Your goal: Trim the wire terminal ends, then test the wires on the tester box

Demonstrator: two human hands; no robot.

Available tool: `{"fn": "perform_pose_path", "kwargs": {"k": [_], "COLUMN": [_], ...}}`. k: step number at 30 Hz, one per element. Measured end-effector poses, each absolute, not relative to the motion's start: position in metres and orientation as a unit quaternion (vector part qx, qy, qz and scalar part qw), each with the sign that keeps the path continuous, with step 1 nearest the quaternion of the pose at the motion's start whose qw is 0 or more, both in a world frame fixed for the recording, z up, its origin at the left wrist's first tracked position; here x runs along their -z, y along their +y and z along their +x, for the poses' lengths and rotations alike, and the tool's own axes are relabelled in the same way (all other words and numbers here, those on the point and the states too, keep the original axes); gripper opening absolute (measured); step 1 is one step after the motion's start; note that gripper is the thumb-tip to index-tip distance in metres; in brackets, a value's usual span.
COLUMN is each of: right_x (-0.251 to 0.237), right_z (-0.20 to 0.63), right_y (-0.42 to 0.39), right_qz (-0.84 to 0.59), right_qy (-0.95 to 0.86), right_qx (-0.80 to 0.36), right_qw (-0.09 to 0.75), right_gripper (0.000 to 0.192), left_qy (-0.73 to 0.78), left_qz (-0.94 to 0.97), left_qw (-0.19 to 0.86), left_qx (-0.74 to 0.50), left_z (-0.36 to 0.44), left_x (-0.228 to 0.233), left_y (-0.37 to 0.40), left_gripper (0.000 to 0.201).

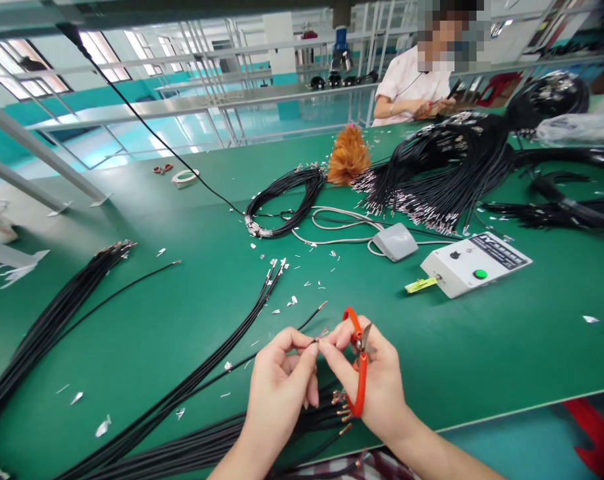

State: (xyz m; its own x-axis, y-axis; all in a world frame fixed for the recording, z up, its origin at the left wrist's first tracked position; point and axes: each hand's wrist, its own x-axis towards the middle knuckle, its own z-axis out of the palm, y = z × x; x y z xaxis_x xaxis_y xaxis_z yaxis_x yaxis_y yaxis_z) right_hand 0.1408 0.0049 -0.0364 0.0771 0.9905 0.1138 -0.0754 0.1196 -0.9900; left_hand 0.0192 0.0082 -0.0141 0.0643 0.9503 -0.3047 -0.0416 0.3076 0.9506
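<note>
At the front of the green table (207, 220), my left hand (279, 383) pinches the stripped end of a black cable (315, 341) between thumb and fingertips. The thumb and fingertip of my right hand (382, 380) meet at that same end, where thin wires show. Small scissors with red-orange handles (363, 383) are held in my right hand, their blades pointing up and away from the cable. Beneath my hands lies a bundle of black cables (197, 437) with bared copper ends. Several more cables (232, 330) run along my left side, their tips bearing white scraps.
A cable bundle (57, 323) lies at far left. Beyond are a coiled cable (309, 200), an orange fluffy ball (349, 157), a grey pedal (396, 241), a white control box (475, 263) and a large cable heap (442, 160). A co-worker (407, 83) sits across the table.
</note>
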Motion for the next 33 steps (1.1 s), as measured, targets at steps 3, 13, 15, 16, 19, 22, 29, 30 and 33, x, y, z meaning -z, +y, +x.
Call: {"fn": "perform_pose_path", "kwargs": {"k": [3, 13, 15, 16, 19, 22, 29, 30, 33], "right_x": [0.037, 0.042, 0.043, 0.043, 0.041, 0.039, 0.037, 0.037, 0.038], "right_z": [0.148, 0.182, 0.180, 0.179, 0.174, 0.170, 0.170, 0.170, 0.171], "right_y": [0.008, 0.017, 0.017, 0.017, 0.019, 0.022, 0.027, 0.027, 0.027], "right_qz": [-0.485, -0.568, -0.572, -0.572, -0.562, -0.548, -0.539, -0.538, -0.532], "right_qy": [-0.532, -0.724, -0.740, -0.746, -0.759, -0.769, -0.783, -0.783, -0.787], "right_qx": [-0.478, -0.192, -0.142, -0.122, -0.077, -0.054, 0.006, 0.012, 0.029], "right_qw": [0.503, 0.340, 0.322, 0.318, 0.319, 0.324, 0.311, 0.312, 0.312], "right_gripper": [0.017, 0.024, 0.026, 0.027, 0.031, 0.031, 0.032, 0.032, 0.030], "left_qy": [0.514, 0.473, 0.469, 0.467, 0.459, 0.453, 0.446, 0.444, 0.437], "left_qz": [0.385, 0.322, 0.312, 0.307, 0.298, 0.293, 0.278, 0.275, 0.270], "left_qw": [0.635, 0.694, 0.705, 0.711, 0.725, 0.732, 0.748, 0.751, 0.756], "left_qx": [-0.429, -0.437, -0.431, -0.427, -0.418, -0.415, -0.405, -0.404, -0.406], "left_z": [0.016, 0.010, 0.009, 0.009, 0.008, 0.007, 0.006, 0.006, 0.006], "left_x": [0.016, 0.003, 0.001, 0.001, 0.001, 0.002, -0.002, -0.003, -0.005], "left_y": [0.009, 0.009, 0.009, 0.009, 0.009, 0.009, 0.010, 0.010, 0.009], "left_gripper": [0.026, 0.019, 0.019, 0.020, 0.021, 0.021, 0.020, 0.020, 0.020]}}
